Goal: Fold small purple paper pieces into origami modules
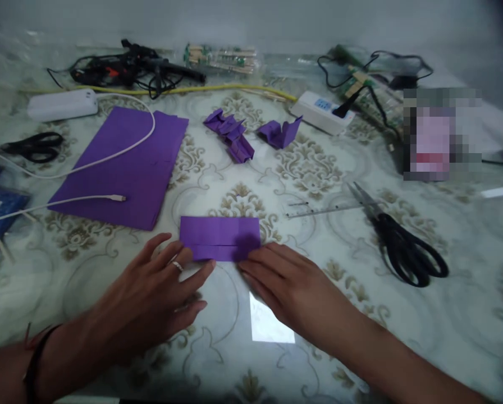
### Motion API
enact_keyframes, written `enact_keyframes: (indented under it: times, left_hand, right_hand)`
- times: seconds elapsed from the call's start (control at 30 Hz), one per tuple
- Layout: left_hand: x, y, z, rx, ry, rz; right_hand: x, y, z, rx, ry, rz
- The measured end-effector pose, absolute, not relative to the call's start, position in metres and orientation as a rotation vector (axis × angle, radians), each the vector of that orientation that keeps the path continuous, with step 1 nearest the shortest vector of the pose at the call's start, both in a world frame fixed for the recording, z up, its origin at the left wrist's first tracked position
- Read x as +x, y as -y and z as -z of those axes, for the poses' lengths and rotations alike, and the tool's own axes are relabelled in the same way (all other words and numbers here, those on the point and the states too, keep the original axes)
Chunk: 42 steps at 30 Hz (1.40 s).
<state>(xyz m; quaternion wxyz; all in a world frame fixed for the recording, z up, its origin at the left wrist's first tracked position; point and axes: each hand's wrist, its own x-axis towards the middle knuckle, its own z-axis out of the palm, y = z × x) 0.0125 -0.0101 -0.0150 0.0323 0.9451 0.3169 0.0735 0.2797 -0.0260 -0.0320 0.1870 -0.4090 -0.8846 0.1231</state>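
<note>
One folded purple paper (220, 230) lies on the table (331, 238), apparently held down so it stays flat — left hand (154, 292) spread, fingertips at its lower-left edge; right hand (283, 275) bunched at its lower-right corner, pinching or pressing — one cannot tell which.

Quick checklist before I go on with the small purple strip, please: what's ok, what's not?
1. Purple strip lying in front of both hands: ok.
2. Left hand at the strip: ok, fingers spread at its left end and lower edge.
3. Right hand at the strip: ok, fingertips at its lower right corner.
4. Nearest scissors clear of both hands: ok, lying apart, to the right of the right hand.
5. Larger purple sheets free of cables: not ok, a white cable plug rests on them.
6. Strip's lower corners lined up: cannot tell, fingers cover them.
</note>
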Motion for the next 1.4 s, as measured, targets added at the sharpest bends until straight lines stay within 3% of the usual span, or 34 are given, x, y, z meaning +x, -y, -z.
enact_keyframes:
  times: [0.13,0.6,1.4]
  left_hand:
    - [0.021,-0.002,0.016,2.841,-0.803,-0.15]
    - [0.016,-0.011,0.026,2.924,-0.665,-0.284]
    - [-0.028,0.004,0.033,2.915,-0.91,-0.45]
  right_hand:
    - [0.259,0.012,0.041,-1.369,2.249,-0.638]
    - [0.226,0.018,0.05,-1.699,2.063,-0.49]
    - [0.277,0.033,0.054,-1.802,1.908,-0.504]
